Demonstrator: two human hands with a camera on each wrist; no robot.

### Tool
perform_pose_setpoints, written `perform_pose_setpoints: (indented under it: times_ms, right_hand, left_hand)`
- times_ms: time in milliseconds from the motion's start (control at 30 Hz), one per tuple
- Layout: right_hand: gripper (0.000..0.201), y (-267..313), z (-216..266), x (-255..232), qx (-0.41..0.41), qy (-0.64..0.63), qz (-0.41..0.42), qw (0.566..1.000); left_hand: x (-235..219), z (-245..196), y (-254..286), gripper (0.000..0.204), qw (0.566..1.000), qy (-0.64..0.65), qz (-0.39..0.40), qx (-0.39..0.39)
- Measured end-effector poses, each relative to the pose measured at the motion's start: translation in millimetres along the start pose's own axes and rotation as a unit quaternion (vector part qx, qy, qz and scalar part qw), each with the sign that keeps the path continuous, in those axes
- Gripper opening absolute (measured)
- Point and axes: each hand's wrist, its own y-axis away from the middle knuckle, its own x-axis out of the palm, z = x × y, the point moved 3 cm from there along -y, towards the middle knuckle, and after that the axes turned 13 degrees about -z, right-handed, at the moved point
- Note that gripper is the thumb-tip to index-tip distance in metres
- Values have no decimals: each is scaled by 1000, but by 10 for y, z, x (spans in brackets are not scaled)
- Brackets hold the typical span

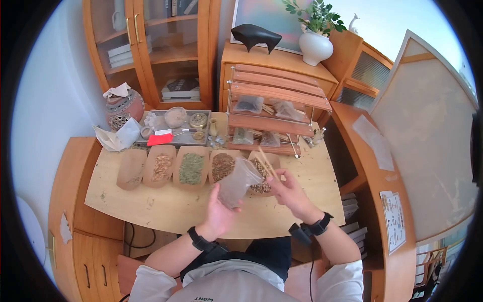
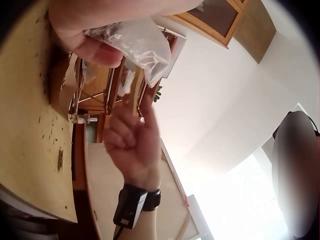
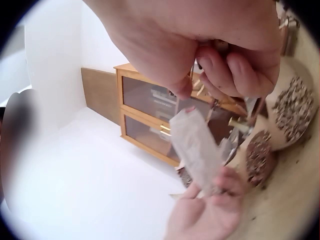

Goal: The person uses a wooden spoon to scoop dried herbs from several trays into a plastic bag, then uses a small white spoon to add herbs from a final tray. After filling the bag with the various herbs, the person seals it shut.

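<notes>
My left hand (image 1: 221, 214) grips a translucent plastic bag (image 1: 234, 186) by its lower end, thumb on one side and fingers on the other. The bag's mouth points up and to the right, close to the tray of mixed brown bits (image 1: 260, 188). In my right hand (image 1: 292, 195) I pinch slim wooden tongs (image 1: 269, 165), their tips pointing up and away over that tray. In the right wrist view the bag (image 3: 195, 142) stands upright above the left hand (image 3: 207, 212); the right fingers (image 3: 240, 75) are curled and mostly hide the tongs.
More paper trays line up leftward, with dark brown bits (image 1: 223, 165), green leaves (image 1: 191, 170), orange-brown chips (image 1: 161, 167) and few scraps (image 1: 132, 178). Behind stands a wooden rack (image 1: 274, 123) with several small bags. A grey tray (image 1: 173, 140) holds jars and small tools.
</notes>
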Motion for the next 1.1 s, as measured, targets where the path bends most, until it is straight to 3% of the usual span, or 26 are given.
perform_pose_setpoints:
  times_ms: [100,200,300,400,600,700,800,900,1000,1100]
  right_hand:
    - [21,-234,-237,-324,-58,137,-42,988]
    - [23,-351,-351,-516,-246,391,-46,886]
    - [22,-332,-208,-512,-244,484,0,840]
    - [23,-286,-68,-353,-283,475,-49,832]
    - [22,-731,-69,-142,-292,532,-78,791]
    - [20,-820,-139,-167,-282,551,-37,785]
    - [20,-779,-171,-308,-262,559,16,786]
    - [21,-772,-108,-519,-260,525,-3,810]
    - [22,-891,-87,-630,-184,525,-39,830]
    - [25,-884,-150,-634,-165,541,-24,824]
  left_hand:
    - [-70,-234,-69,55,999,-21,-11,24]
    - [-8,-481,-65,51,999,-25,-7,37]
    - [26,-612,-173,48,999,-22,-7,45]
    - [140,-678,-267,45,999,-30,8,43]
    - [347,-636,-537,42,999,-26,37,13]
    - [393,-616,-615,41,999,-24,32,-3]
    - [354,-575,-727,42,999,-33,25,-13]
    - [323,-557,-799,42,999,-37,18,-16]
    - [291,-567,-811,42,998,-41,44,-26]
    - [288,-609,-726,44,996,-60,64,-24]
